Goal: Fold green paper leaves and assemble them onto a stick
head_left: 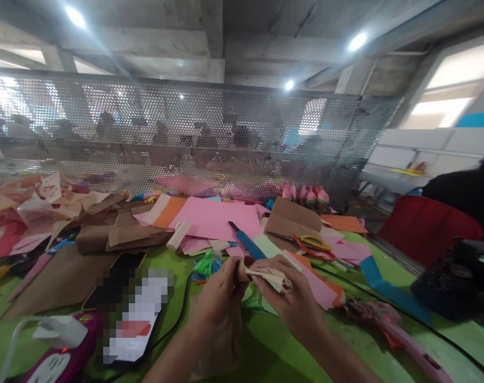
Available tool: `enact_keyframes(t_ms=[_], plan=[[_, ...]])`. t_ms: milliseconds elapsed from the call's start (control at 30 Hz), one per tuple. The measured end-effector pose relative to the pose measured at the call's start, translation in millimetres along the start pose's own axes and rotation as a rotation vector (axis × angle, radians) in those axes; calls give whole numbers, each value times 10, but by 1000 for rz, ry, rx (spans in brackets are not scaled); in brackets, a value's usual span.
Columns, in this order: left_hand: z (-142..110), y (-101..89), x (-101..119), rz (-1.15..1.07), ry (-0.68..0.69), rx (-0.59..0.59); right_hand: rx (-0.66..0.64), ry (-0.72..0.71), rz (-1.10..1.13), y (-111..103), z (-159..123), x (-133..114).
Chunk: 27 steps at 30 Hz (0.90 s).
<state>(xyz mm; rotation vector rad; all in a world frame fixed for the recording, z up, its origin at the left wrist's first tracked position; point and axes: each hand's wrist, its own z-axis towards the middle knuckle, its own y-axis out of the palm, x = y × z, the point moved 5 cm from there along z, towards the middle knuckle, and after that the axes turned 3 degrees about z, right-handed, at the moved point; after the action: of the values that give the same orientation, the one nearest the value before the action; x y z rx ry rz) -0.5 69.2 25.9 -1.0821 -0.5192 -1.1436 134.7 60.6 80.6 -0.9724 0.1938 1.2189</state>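
Note:
Close together over the green table, my two hands meet in front of me. My left hand [223,290] is closed on a small brown paper piece [242,270]. Between the fingers of my right hand [295,300] is a cream paper roll [277,279], its spiralled end facing me and its narrow end reaching the brown paper. Whether the two pieces are joined I cannot tell. Just beyond my fingers lies a blue utility knife [247,242] with its blade out. A green and blue plastic bundle [207,266] sits left of my left hand.
Scissors [316,247] lie right of pink paper sheets [213,215]. A pink glue gun [401,335] with a cable is at the right. Phones [136,324] and a purple power strip [62,356] occupy the left. Brown paper [62,282] and scraps pile up before a perforated metal screen [210,133].

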Motion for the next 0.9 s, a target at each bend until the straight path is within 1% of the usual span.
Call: enact_keyframes(t_ms=[100,200,300,433,533,667,700,733,800,900], plan=[[-16,-1,42,-15,-15,-1,-53,46,16,43,-7,-39],[-29,-1,70,-28,-24,-10,-99,33,-58,47,2,-127],[-29,-2,71,7,-14,-21,-59,40,-115,4,29,-139],[-21,7,43,90,-5,-37,13,59,-120,-22,59,-9],[-22,28,24,119,-1,-52,27,97,-63,-13,46,80],[-27,59,-7,59,-21,-41,1,261,109,6,-28,128],[-29,65,-12,37,-33,-36,8,277,134,5,-42,124],[-32,69,-12,14,-44,-32,15,269,140,4,-49,114],[-41,72,8,-34,-52,-30,48,209,115,-9,-42,89],[-63,68,49,-73,-76,-43,91,141,34,-31,-9,81]])
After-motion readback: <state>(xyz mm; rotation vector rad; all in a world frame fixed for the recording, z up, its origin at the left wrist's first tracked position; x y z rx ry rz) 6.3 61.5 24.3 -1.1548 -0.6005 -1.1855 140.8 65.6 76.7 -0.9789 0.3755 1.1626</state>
